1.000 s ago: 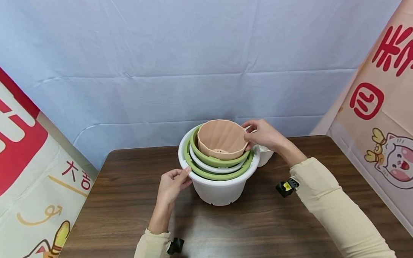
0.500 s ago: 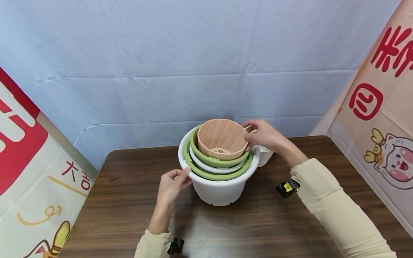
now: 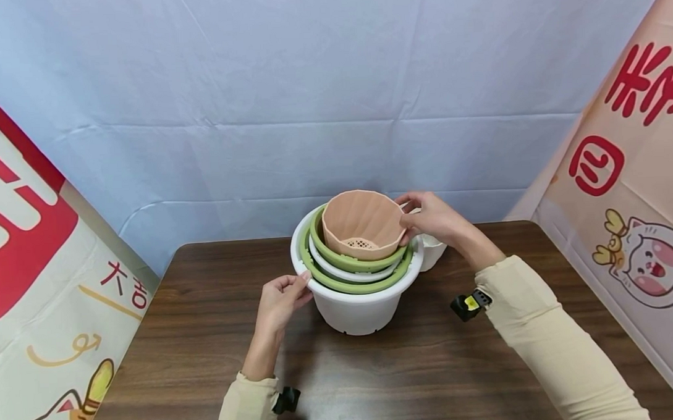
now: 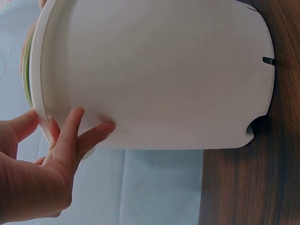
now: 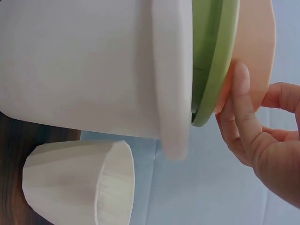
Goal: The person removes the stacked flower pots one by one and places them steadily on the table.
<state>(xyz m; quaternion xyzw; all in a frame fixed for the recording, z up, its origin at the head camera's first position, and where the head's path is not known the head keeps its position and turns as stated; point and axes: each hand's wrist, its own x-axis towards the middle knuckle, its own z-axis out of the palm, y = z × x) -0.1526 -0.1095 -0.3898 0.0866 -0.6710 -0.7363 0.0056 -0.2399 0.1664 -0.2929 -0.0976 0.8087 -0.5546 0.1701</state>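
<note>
A large white flowerpot (image 3: 358,314) stands upright on the table, with green and white pots nested inside it. On top sits a peach faceted flowerpot (image 3: 359,218), tilted, its perforated bottom showing. My right hand (image 3: 434,219) pinches the peach pot's right rim; the right wrist view shows the thumb inside or at the edge and fingers against its outer wall. My left hand (image 3: 284,301) pinches the big white pot's left rim, and in the left wrist view its fingers touch the outer wall. The innermost green pot (image 3: 360,263) surrounds the peach pot's base.
A small white faceted pot (image 5: 65,180) stands to the right of the stack, partly hidden behind my right hand in the head view. The brown wooden table (image 3: 208,350) ends at a pale blue cloth backdrop (image 3: 255,114). Printed cloths flank both sides.
The peach pot has risen slightly and tipped, so more of its perforated bottom shows. My right hand has shifted slightly with it. My left hand has stayed on the white rim.
</note>
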